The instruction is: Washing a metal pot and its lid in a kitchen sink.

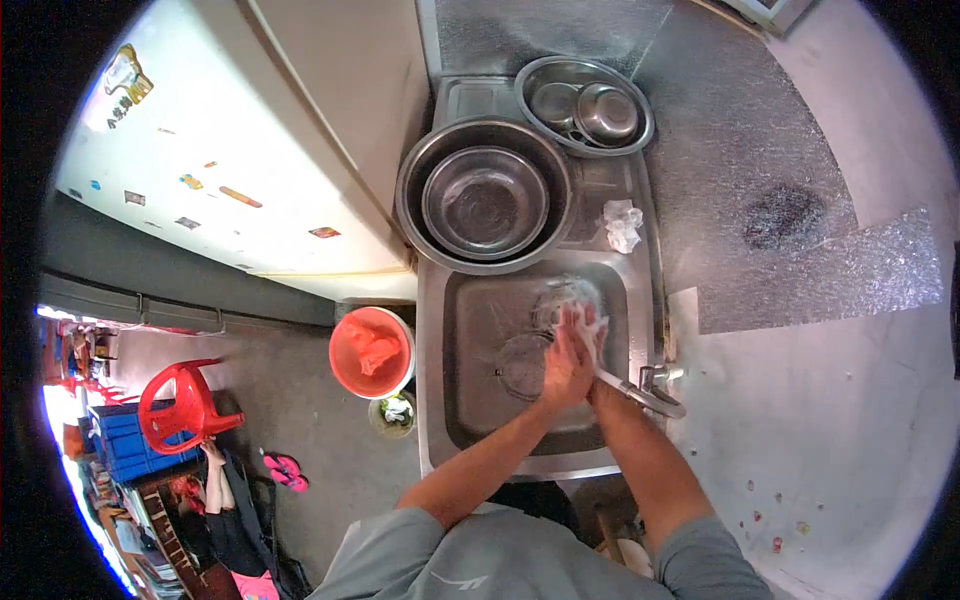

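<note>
Inside a stainless steel sink (480, 420), my left hand (568, 364) lies against my right hand (600, 341), fingers pointing toward the far side. White water or foam covers the fingers and the space between the palms. Whether anything is held there is hidden. The faucet (651, 397) reaches in from the right wall, with its white spout end just over my right wrist. Splashing water (570, 289) spreads beyond my fingertips. A round drain (525, 366) shows in the basin floor, left of my hands.
On the drainboard (611, 176) stand a large metal basin (409, 187) with a bowl (487, 202) inside, another basin (646, 124) with smaller bowls, and a crumpled white plastic bag (622, 225). Left of the sink is a bucket (411, 337) with a red bag. A person's legs (217, 480) show lower left.
</note>
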Demonstrator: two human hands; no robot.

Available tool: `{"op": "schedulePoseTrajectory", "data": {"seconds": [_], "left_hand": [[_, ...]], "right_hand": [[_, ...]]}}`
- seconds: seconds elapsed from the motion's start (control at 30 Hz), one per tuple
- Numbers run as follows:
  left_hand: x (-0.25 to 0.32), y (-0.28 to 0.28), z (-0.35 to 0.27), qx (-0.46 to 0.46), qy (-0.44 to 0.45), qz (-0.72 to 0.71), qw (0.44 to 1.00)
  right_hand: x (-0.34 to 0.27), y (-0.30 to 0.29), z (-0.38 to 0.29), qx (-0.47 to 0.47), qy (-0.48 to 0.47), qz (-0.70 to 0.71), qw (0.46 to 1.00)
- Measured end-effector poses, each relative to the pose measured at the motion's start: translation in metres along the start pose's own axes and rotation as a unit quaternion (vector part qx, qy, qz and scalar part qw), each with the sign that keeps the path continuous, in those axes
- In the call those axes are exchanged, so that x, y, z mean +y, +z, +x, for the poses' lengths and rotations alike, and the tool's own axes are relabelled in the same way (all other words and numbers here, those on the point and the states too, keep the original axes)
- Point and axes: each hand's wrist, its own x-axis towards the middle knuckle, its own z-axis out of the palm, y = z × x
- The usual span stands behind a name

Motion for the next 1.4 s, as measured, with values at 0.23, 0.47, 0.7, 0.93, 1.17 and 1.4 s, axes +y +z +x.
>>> {"op": "schedulePoseTrajectory", "data": {"seconds": [0.23,0.47,0.7,0.93,1.17,1.4], "left_hand": [[0.021,-0.006,0.019,-0.112,-0.092,0.47,0.871],[0.021,-0.012,0.01,-0.121,0.022,0.525,0.842],[0.014,-0.034,0.004,-0.189,-0.069,0.213,0.956],[-0.09,-0.022,0.024,-0.117,-0.048,0.547,0.827],[-0.12,0.048,0.041,-0.118,-0.016,0.565,0.816],[-0.17,0.045,0.033,-0.107,0.0,0.583,0.805]], "right_hand": [[-0.044,-0.007,-0.022,0.049,-0.173,-0.176,0.968],[-0.015,0.018,-0.005,-0.038,-0.05,0.023,0.998],[0.023,0.021,-0.003,-0.071,0.196,0.78,0.59],[-0.102,-0.039,-0.05,0.216,-0.066,0.289,0.93],[-0.03,-0.027,-0.009,-0.089,-0.015,0.259,0.962],[-0.05,-0.023,-0.027,-0.056,0.028,0.137,0.989]]}}
